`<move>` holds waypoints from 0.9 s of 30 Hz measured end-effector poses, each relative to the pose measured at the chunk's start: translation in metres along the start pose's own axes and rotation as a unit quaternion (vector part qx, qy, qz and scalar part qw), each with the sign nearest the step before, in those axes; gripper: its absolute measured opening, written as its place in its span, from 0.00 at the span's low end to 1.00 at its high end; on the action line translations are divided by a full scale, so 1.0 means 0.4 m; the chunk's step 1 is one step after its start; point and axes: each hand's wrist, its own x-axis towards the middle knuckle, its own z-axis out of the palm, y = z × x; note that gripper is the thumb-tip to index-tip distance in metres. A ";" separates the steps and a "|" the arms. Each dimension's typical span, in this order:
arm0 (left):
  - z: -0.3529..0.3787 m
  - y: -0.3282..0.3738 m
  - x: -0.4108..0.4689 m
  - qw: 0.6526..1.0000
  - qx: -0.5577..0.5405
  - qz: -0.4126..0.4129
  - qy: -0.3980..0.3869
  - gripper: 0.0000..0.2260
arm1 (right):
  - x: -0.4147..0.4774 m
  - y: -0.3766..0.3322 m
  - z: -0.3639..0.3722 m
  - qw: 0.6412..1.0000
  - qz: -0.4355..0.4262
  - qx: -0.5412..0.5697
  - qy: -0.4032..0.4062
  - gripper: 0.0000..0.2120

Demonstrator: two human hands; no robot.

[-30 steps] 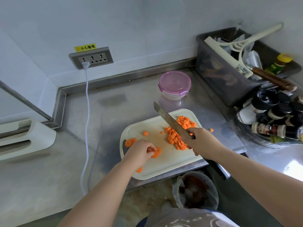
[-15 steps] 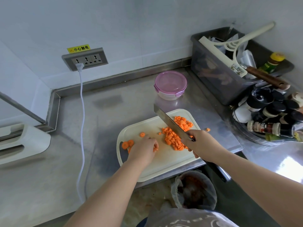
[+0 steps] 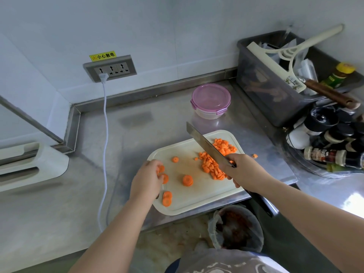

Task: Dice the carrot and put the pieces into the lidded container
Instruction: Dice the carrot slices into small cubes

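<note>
Carrot slices (image 3: 187,180) lay between the hands on the cutting board (image 3: 194,198). Two more sat at the left hand (image 3: 146,179), whose grip on them I could not tell. Diced carrot (image 3: 211,167) lay just beside the right hand (image 3: 243,172), which gripped a cleaver (image 3: 204,143). The lidded container (image 3: 210,100) stood beyond both hands.

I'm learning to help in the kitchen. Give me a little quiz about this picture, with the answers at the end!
1. True or false: the lid is on the pink container.
2. Which hand grips the knife? A) the left B) the right C) neither
3. Fill the gap: one stray carrot piece lies off the cutting board, on the steel ___.

Key
1. True.
2. B, the right hand.
3. Counter.
</note>
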 end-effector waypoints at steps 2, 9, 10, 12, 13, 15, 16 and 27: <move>-0.015 -0.030 0.006 0.999 -0.033 -0.042 0.011 0.10 | -0.003 -0.003 0.000 1.000 -0.004 0.003 0.000 0.12; 0.003 -0.020 0.003 0.995 0.063 0.025 -0.077 0.12 | 0.000 -0.002 0.004 1.000 -0.002 -0.009 -0.005 0.11; 0.005 -0.013 0.000 0.990 0.101 0.034 -0.093 0.13 | 0.001 -0.004 0.003 1.000 -0.003 -0.008 -0.006 0.11; 0.010 -0.005 -0.004 0.983 0.147 0.037 -0.104 0.14 | 0.002 -0.006 0.002 1.000 -0.004 -0.006 -0.006 0.11; 0.011 -0.002 -0.005 0.982 0.154 0.036 -0.101 0.14 | 0.004 -0.005 0.002 1.000 -0.004 -0.008 -0.006 0.10; 0.011 0.004 -0.004 0.979 0.176 0.046 -0.096 0.12 | 0.006 -0.004 0.002 1.000 -0.001 -0.011 -0.007 0.09; 0.009 0.009 -0.003 0.975 0.195 0.057 -0.093 0.12 | 0.007 -0.004 0.002 1.000 0.000 -0.012 -0.008 0.08; 0.040 0.101 -0.011 0.986 -0.019 0.104 -0.126 0.09 | 0.010 0.004 0.000 1.000 0.010 0.010 -0.012 0.05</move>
